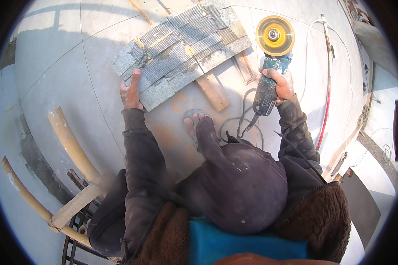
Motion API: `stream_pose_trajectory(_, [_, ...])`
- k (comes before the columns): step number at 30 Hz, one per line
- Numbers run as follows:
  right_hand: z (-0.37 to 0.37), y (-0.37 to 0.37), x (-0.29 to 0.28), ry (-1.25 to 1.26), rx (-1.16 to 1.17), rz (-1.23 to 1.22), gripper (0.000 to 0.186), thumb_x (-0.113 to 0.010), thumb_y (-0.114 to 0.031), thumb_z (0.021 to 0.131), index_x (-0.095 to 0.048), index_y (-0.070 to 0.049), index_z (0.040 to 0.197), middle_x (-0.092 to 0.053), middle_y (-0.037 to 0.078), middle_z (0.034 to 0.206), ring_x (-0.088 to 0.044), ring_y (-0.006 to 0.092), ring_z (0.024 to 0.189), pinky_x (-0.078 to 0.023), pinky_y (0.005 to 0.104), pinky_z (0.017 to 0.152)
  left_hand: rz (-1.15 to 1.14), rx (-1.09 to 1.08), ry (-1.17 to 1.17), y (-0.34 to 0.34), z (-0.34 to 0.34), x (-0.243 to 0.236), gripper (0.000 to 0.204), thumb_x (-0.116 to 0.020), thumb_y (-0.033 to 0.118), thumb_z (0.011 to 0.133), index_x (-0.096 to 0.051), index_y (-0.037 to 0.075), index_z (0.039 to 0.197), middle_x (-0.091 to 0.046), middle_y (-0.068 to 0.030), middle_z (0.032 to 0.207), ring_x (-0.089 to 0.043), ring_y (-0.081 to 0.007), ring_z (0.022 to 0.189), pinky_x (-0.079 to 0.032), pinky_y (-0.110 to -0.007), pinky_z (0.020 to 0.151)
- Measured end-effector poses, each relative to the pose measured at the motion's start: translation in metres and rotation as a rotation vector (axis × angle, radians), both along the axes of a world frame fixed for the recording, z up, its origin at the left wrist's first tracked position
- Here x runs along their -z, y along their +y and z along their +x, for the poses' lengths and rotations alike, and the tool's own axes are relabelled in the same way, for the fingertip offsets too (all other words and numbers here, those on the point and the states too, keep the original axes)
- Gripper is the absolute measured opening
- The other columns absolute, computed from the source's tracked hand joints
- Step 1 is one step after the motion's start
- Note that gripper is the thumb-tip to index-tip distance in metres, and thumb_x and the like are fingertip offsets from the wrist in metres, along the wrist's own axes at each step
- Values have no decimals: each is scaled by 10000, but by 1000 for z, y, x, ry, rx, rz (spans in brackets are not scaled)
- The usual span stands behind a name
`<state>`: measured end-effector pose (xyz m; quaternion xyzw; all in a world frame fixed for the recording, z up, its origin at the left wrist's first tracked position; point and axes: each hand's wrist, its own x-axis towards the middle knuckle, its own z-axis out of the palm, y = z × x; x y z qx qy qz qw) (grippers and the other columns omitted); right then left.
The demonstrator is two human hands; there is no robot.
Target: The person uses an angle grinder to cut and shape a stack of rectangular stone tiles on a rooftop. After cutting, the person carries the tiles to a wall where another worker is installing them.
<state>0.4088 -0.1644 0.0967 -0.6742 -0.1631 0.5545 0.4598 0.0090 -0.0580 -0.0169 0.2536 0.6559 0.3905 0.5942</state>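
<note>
My right hand (280,83) is wrapped round the body of a teal and black angle grinder (268,84). Its yellow-centred cutting disc (275,36) points away from me, apart from the stone. At the near left corner of a mesh-backed grey stone panel (194,53), my left hand (131,92) grips the edge, thumb on top and fingers mostly hidden. The panel is made of staggered stone strips with mesh and yellowish glue spots on the upper face. It rests tilted across wooden blocks (213,91), which stick out below its near edge.
The grinder's dark cable (243,119) coils on the tiled floor by my sandalled foot (194,121). A red bar (326,88) and a white cord (306,57) lie to the right. Wooden poles (73,141) joined by a crosspiece stand at the left.
</note>
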Motion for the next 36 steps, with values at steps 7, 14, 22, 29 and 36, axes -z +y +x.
stream_pose_trajectory(7, [-19,46,3,-213,-343,23,411,-760,-145,757,-598,19,1097,-657,76,907,-647,160,775,-532,306,700,38,-80,-56,3,13,-13,706,-842,245,810,-501,-69,1343,-609,-170,1260,-623,-269,1113,-506,-372,971])
stream_pose_trajectory(14, [-44,105,24,-462,-620,23,440,-770,-251,720,-667,24,1047,-694,109,924,-651,197,860,-520,325,775,130,-76,-84,0,19,-28,622,-810,201,854,-520,-45,1347,-617,-158,1272,-617,-257,1131,-505,-369,980])
stream_pose_trajectory(22, [-67,144,30,-502,-797,42,486,-756,-293,735,-673,13,1104,-706,129,957,-655,233,902,-515,349,820,117,-84,-36,0,22,-35,655,-826,249,840,-522,-62,1330,-612,-181,1267,-613,-270,1141,-502,-376,993])
stream_pose_trajectory(29, [-64,152,59,-568,-782,-38,579,-778,-313,719,-638,-1,1187,-699,131,1022,-649,240,968,-511,346,862,101,-69,8,3,24,-40,672,-825,274,839,-518,-69,1329,-609,-186,1270,-601,-273,1160,-482,-385,1013])
stream_pose_trajectory(36, [-75,156,34,-535,-827,-2,458,-777,-317,708,-714,-9,1040,-711,119,909,-665,231,875,-516,347,813,82,-67,68,2,21,-36,683,-833,294,831,-525,-74,1318,-610,-191,1273,-605,-273,1152,-482,-379,1003])
